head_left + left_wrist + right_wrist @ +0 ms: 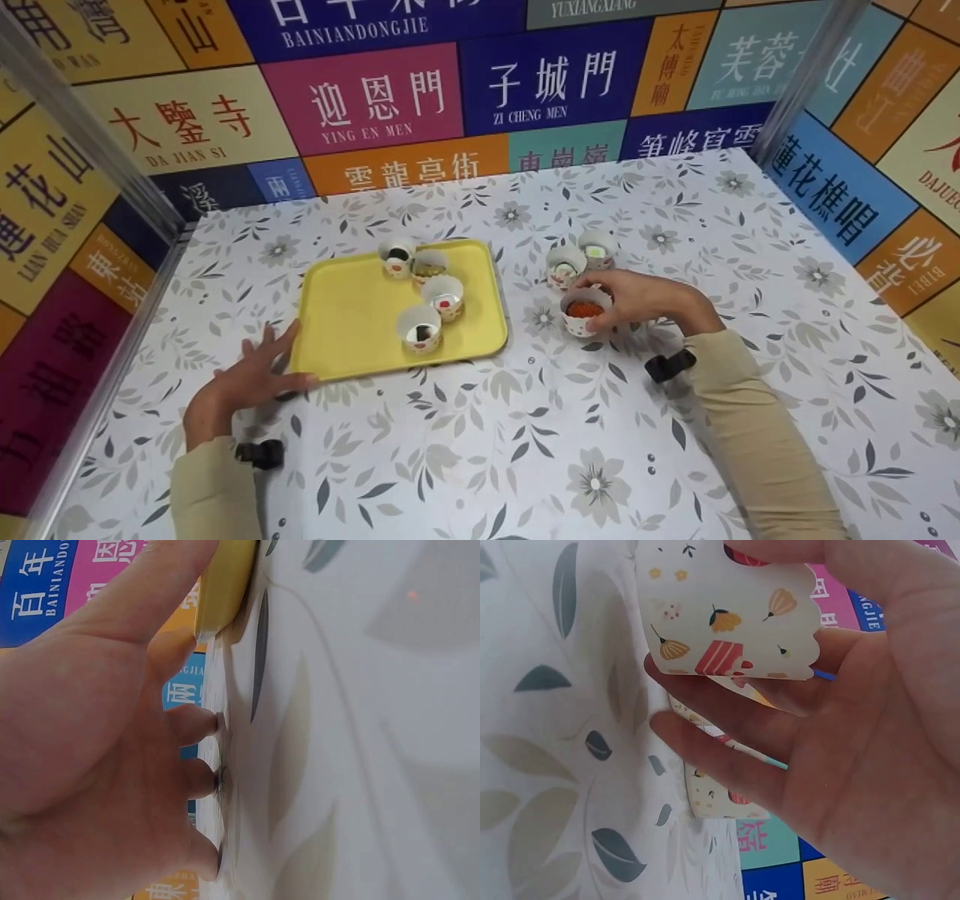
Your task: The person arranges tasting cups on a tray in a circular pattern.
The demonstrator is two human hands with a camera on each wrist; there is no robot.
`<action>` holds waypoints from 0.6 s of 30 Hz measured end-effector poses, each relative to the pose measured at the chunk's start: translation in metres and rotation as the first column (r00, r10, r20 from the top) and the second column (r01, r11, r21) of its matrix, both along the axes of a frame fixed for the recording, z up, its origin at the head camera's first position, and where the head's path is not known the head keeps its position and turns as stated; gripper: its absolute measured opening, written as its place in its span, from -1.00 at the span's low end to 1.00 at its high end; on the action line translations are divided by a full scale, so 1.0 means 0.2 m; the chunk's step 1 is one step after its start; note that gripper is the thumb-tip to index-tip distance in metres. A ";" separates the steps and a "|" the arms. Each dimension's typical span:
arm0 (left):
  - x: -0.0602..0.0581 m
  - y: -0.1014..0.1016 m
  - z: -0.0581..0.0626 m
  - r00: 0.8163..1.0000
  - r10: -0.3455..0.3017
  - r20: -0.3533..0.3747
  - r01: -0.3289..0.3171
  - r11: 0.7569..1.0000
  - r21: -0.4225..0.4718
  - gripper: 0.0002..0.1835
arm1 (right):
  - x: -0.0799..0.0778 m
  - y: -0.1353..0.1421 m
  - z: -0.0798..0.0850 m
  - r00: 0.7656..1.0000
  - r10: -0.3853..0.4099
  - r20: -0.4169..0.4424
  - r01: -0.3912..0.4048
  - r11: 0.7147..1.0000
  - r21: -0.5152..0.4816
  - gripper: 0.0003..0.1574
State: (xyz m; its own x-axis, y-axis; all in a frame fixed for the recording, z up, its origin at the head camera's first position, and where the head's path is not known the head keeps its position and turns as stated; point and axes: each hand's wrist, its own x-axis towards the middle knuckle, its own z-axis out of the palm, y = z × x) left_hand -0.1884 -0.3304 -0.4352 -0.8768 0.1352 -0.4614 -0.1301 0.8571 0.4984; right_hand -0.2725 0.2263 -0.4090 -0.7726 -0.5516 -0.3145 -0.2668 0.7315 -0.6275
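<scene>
My left hand [251,375] has its fingers spread, thumb and index finger at the near left corner of a yellow tray [337,322]. In the left wrist view the other fingertips rest on the tabletop beside the tray [225,585]. My right hand [649,296] holds a scalloped paper cup [576,325] with orange-red contents, right of the tray. Its thumb and fingers pinch the patterned cup wall [705,622] in the right wrist view. Just behind are a paper cup with pale green contents [564,279] and another with a green-and-white piece [598,260].
Several paper cups stand on the tray's right half: one with a dark piece [420,341], one with a red-and-white piece [442,300], others behind. A floral-patterned tabletop [465,450] lies beneath. Panels with large lettering [360,97] enclose the back and sides.
</scene>
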 end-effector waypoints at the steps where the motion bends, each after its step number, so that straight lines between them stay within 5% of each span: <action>1: 0.00 0.00 0.00 1.000 0.001 -0.001 -0.001 1.000 0.000 0.20 | 0.00 0.00 0.00 1.000 -0.003 -0.001 0.003 1.000 0.004 -0.34; 10: -0.01 0.00 0.00 1.000 -0.014 -0.011 0.014 1.000 0.001 0.21 | 0.03 -0.05 0.03 0.998 0.004 -0.067 -0.008 0.998 -0.056 -0.21; 18: 0.00 0.00 0.00 1.000 -0.009 -0.012 0.009 1.000 0.011 0.21 | 0.04 -0.10 0.00 1.000 0.029 -0.009 -0.030 0.987 -0.160 -0.17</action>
